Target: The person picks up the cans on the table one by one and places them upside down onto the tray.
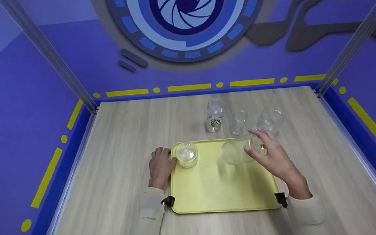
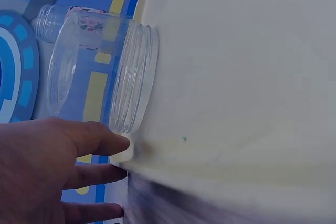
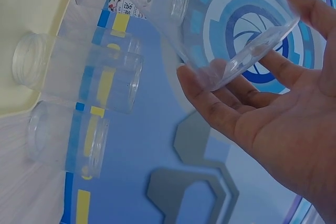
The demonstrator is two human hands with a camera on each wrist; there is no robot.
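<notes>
A yellow tray (image 1: pixel 220 192) lies in front of me on the wooden table. My left hand (image 1: pixel 162 164) rests by its left edge, fingers extended against the rim. Beside the thumb, a short clear jar (image 1: pixel 186 155) stands at the tray's back left corner; its threaded mouth (image 2: pixel 134 77) faces down in the left wrist view. I cannot tell whether the thumb touches it. My right hand (image 1: pixel 273 156) grips a larger clear jar (image 1: pixel 235 151) by its base end, over the tray's right half. That jar is tipped on its side, with its threaded end pointing away from the palm.
Behind the tray stand a printed clear bottle (image 1: pixel 214 120), a narrow clear jar (image 1: pixel 239 122) and a wider clear jar (image 1: pixel 270 119), partly hidden by my right hand. Blue panels (image 1: pixel 175 78) border the table. Black clips (image 1: pixel 281 199) show near both cuffs.
</notes>
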